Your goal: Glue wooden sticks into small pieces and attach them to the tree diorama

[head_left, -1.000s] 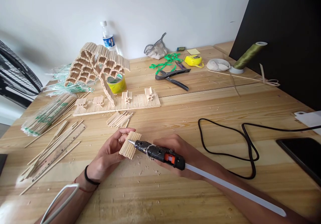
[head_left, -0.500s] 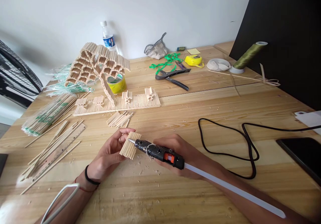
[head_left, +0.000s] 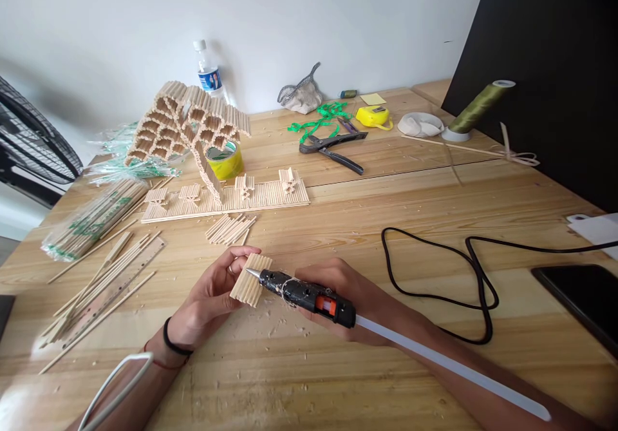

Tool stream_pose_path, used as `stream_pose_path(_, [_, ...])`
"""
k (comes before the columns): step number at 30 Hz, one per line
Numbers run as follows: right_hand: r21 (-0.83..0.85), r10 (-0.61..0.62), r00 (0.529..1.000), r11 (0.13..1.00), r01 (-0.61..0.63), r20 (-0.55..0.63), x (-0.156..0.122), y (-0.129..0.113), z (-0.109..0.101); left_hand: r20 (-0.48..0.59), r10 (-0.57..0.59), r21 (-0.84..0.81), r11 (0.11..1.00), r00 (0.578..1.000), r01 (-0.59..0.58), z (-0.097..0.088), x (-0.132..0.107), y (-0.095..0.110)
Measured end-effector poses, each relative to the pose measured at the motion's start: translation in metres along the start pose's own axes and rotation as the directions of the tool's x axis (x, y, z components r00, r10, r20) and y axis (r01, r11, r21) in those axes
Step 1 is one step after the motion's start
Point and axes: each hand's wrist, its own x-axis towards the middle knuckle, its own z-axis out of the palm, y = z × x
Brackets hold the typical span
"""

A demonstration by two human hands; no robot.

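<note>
My left hand (head_left: 210, 299) grips a small panel of glued wooden sticks (head_left: 250, 281) just above the wooden table (head_left: 367, 218). My right hand (head_left: 345, 292) is wrapped round a black glue gun (head_left: 304, 294) with an orange trigger; its metal tip touches the panel's top edge. A long white glue stick (head_left: 454, 368) juts out of the gun's back along my right forearm. A loose pile of short cut sticks (head_left: 229, 228) lies just beyond the hands.
A stick model with a honeycomb canopy (head_left: 186, 122) stands on a stick base (head_left: 226, 198) at the back left, beside yellow tape (head_left: 224, 160). Bundled sticks (head_left: 91, 218), a ruler (head_left: 113, 292), a black cord (head_left: 434, 276), pliers (head_left: 333, 147), a thread spool (head_left: 476, 109) and a phone (head_left: 582, 296) lie around.
The gun's back end has shifted a little; otherwise both hands hold still with the tip on the panel.
</note>
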Motion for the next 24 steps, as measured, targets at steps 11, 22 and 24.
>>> stream_pose_path(11, [-0.041, -0.007, 1.0, 0.999, 0.007, -0.004, -0.0012, 0.0025, 0.0016, 0.021, -0.009, 0.031, 0.999, 1.0, 0.008, -0.0041, -0.0008, -0.0041])
stream_pose_path(22, [-0.026, -0.007, 1.0, 1.0, 0.007, -0.002, -0.0011, 0.0038, 0.0023, 0.055, -0.014, 0.076, 0.997, 0.998, 0.009, -0.0064, -0.0024, -0.0068])
stream_pose_path(24, [-0.024, 0.0, 1.0, 1.0, 0.0, 0.005, -0.0014, 0.0042, 0.0023, 0.068, -0.019, 0.091, 0.996, 0.998, 0.013, -0.0072, -0.0028, -0.0074])
